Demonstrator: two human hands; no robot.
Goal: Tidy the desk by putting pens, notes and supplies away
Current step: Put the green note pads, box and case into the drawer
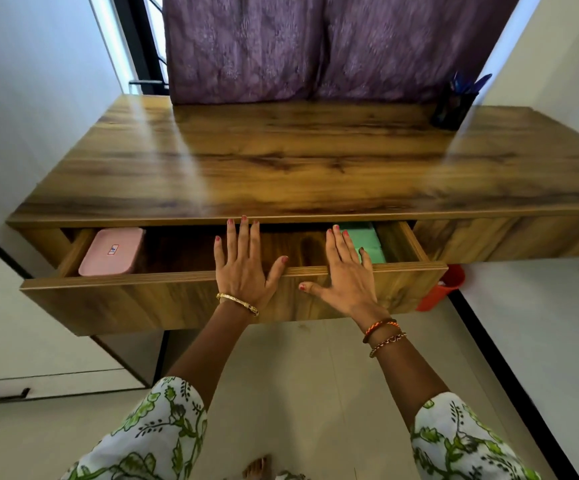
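Note:
The wooden desk (281, 161) has its wide drawer (125, 303) partly pulled out. A pink box (111, 252) lies at the drawer's left end, a green pad (364, 240) at its right end. My left hand (243, 268) lies flat with straight fingers over the drawer's front edge, near the middle. Beside it, my right hand (345, 271) also rests flat on that edge, fingers reaching over the green pad. Neither hand holds anything. A dark pen holder (452, 107) with blue pens stands at the desk's back right corner.
A purple curtain (316, 46) hangs behind the desk. An orange bin (442, 289) stands on the floor under the desk's right side. White walls close in on both sides. A white cabinet (21, 341) is at the lower left.

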